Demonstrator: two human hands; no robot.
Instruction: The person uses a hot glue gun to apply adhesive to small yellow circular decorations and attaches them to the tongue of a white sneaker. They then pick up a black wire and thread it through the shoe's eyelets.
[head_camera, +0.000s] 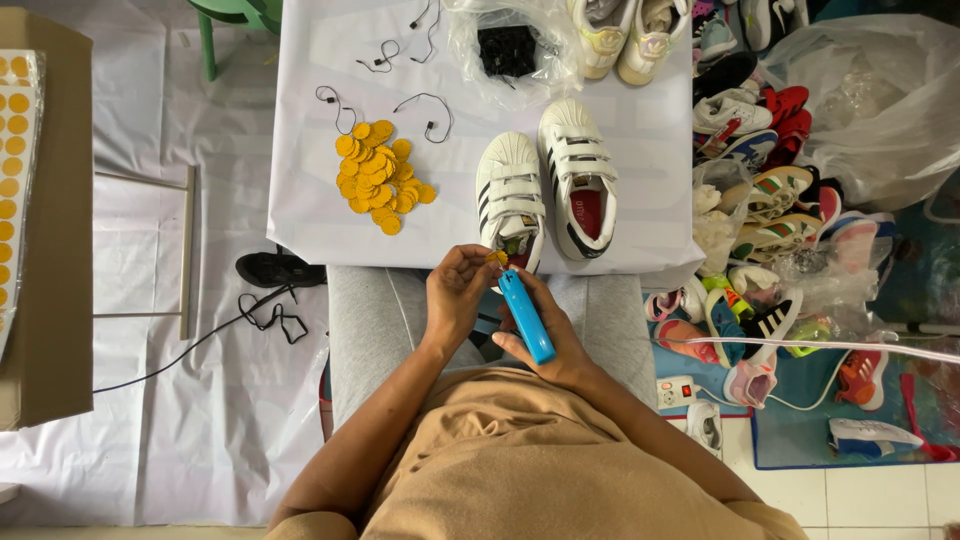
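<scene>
My right hand (551, 335) grips a blue tagging tool (526, 318) that points up toward the table. My left hand (457, 293) pinches a small yellow round tag (497, 259) at the tool's tip. Just beyond the hands, a pair of white strap sneakers with dark stripes (510, 200) (579, 177) lies on the white table (320, 205), toes pointing away. A pile of yellow round tags (380, 177) sits to the left of the shoes. Black loop fasteners (425, 113) lie scattered behind the pile.
A clear bag of black parts (508, 50) and another pale pair of shoes (628, 30) sit at the table's far edge. Many sneakers (765, 190) and plastic bags (885, 95) crowd the floor on the right. A cardboard box (50, 240) and black cable (215, 335) lie left.
</scene>
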